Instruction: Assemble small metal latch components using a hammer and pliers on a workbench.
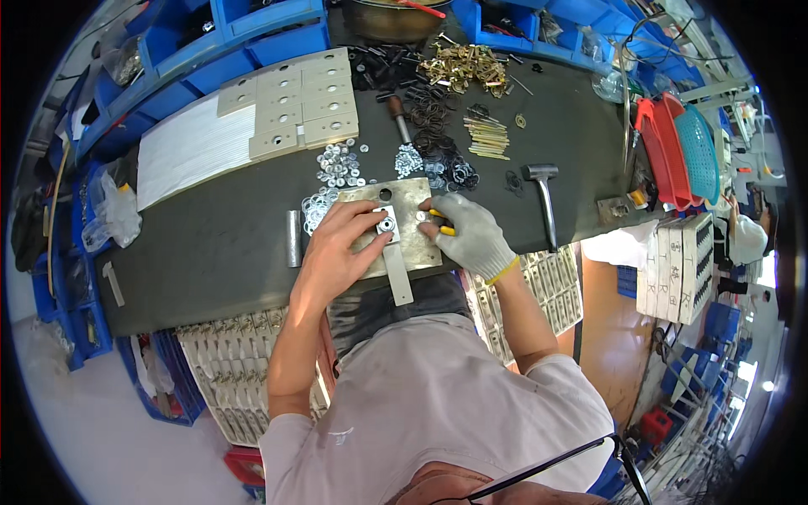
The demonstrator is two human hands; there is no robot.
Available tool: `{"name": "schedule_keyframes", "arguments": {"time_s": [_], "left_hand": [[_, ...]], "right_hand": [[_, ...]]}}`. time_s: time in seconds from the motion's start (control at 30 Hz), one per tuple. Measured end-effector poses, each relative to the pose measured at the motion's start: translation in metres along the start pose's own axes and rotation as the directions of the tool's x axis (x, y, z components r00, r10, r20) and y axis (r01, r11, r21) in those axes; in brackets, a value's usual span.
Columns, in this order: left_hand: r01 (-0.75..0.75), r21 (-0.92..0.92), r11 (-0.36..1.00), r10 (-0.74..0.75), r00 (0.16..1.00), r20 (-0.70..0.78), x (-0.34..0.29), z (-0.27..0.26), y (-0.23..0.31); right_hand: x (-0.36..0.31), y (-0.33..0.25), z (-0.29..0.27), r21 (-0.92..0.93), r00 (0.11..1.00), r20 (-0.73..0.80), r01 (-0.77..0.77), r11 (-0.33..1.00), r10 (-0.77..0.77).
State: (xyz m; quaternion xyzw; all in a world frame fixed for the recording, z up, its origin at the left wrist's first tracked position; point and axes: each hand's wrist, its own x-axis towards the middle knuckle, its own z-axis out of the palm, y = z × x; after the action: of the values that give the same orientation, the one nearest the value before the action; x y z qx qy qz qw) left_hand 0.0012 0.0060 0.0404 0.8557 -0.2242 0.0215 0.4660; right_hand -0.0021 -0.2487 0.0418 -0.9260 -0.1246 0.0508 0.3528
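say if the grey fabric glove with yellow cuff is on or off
On: the grey fabric glove covers most of the right hand, its yellow cuff at the wrist.

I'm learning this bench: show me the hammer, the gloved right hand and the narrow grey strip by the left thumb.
Hammer (547, 204), head view: on its handle.
Gloved right hand (471, 231), head view: on the back of the hand.
Narrow grey strip (397, 274), head view: on its bare middle.

Bright, even light reaches the metal plate (421, 248), and its surroundings look fairly sharp; the hammer (547, 206) to its right catches a pale highlight. Far right of the plate, a small light (768, 386) flares white (detail there turns soft), while blue bins (290, 42) beyond the plate bow with distortion.
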Motion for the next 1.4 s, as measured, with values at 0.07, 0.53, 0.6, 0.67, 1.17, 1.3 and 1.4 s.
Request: {"name": "schedule_keyframes", "arguments": {"time_s": [0.07,0.53,0.6,0.67,1.17,1.3,1.4], "left_hand": [[0.043,0.040,0.998,-0.043,0.999,-0.011,-0.002,0.002,0.011],[0.111,-0.163,0.980,-0.118,0.992,-0.033,-0.015,0.019,-0.004],[0.102,-0.162,0.981,-0.110,0.993,-0.039,-0.016,0.021,-0.007],[0.090,-0.166,0.982,-0.099,0.994,-0.047,-0.016,0.022,-0.008],[0.052,0.057,0.997,-0.051,0.998,-0.030,0.067,0.020,-0.032],[-0.004,0.139,0.990,-0.004,0.998,0.056,0.099,0.038,-0.061],[-0.063,0.153,0.986,0.045,0.992,0.120,0.104,0.043,-0.071]], "right_hand": [[0.002,0.001,0.000,-0.033,1.000,0.015,0.009,0.999,-0.008],[0.023,-0.027,0.011,0.046,0.956,-0.041,0.293,0.955,-0.292],[0.022,-0.030,0.009,0.035,0.957,-0.047,0.287,0.957,-0.286],[0.021,-0.030,0.009,0.018,0.959,-0.051,0.281,0.960,-0.279],[0.099,0.028,0.004,-0.328,0.980,-0.003,0.186,0.926,-0.198],[0.107,0.023,0.006,-0.426,0.989,0.071,0.145,0.893,-0.127],[0.110,0.016,0.003,-0.432,0.988,0.139,0.117,0.894,-0.062]]}}
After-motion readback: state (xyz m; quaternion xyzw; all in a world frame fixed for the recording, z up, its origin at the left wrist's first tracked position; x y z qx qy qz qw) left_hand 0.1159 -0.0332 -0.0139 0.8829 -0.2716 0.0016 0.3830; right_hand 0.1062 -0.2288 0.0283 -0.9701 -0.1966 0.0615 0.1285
